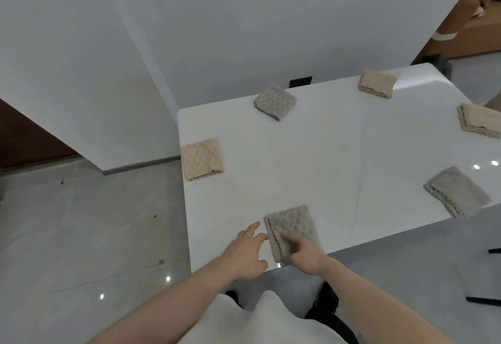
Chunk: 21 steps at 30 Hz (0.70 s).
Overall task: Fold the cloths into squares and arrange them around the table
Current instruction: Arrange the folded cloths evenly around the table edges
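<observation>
Several folded cloth squares lie around the white table (311, 159). A grey folded cloth (294, 228) sits at the near edge. My right hand (305, 255) lies on its near right part, fingers stretched over the cloth. My left hand (248, 251) is just left of it, fingers straight, fingertips touching its left edge. A beige cloth (202, 159) lies at the left edge, a grey cloth (274, 102) at the far left, a beige cloth (377, 84) at the far side, a beige cloth (478, 120) at the right and a grey cloth (456, 191) at the near right.
A white wall runs behind the table with a dark socket (300, 82) low on it. Glossy grey floor (89, 235) spreads left of the table. Dark chair legs (485, 300) show at the right. A person's arm (479, 4) is at the top right corner.
</observation>
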Each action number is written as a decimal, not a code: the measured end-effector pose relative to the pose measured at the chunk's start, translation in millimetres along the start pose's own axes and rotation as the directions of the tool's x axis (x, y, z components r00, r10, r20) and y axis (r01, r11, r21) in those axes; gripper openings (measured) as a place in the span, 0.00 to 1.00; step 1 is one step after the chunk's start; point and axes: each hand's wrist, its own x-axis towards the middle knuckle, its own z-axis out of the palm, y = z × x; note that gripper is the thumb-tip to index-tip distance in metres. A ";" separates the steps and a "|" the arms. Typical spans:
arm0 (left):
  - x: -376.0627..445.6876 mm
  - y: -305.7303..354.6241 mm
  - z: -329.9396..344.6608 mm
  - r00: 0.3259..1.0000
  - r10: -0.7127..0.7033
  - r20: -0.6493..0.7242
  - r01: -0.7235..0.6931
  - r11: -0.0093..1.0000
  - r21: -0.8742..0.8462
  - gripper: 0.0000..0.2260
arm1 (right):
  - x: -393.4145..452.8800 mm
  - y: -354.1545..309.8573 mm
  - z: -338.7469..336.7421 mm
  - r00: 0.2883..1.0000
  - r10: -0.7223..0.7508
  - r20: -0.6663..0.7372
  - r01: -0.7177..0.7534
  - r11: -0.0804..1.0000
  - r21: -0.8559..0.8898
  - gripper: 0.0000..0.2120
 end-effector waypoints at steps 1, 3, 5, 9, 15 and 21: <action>8.2 10.4 2.5 1.000 -0.009 -0.010 0.009 1.000 -0.008 0.32 | 3.4 8.3 -8.9 0.999 -0.023 -0.036 0.026 0.995 0.096 0.34; 26.1 34.4 9.3 0.999 -0.041 -0.027 0.039 0.998 -0.042 0.32 | 3.2 22.4 -32.1 0.988 -0.040 -0.148 0.069 0.978 0.197 0.28; 42.8 59.5 16.0 0.995 -0.099 -0.034 0.096 0.992 -0.078 0.32 | -5.8 35.5 -60.3 0.979 -0.043 -0.197 0.082 0.978 0.193 0.26; 68.6 108.4 25.6 0.979 -0.198 -0.041 0.186 0.961 -0.202 0.30 | -25.6 78.0 -118.3 0.986 -0.053 -0.160 0.068 0.994 0.086 0.26; 91.1 149.8 52.4 0.926 -0.375 0.037 0.368 0.877 -0.309 0.31 | -33.1 123.2 -192.0 0.993 -0.034 -0.117 0.029 0.999 -0.039 0.28; 98.9 144.5 64.9 0.895 -0.421 0.149 0.440 0.888 -0.132 0.39 | -28.1 140.6 -221.0 0.992 -0.046 -0.116 0.037 0.996 -0.077 0.29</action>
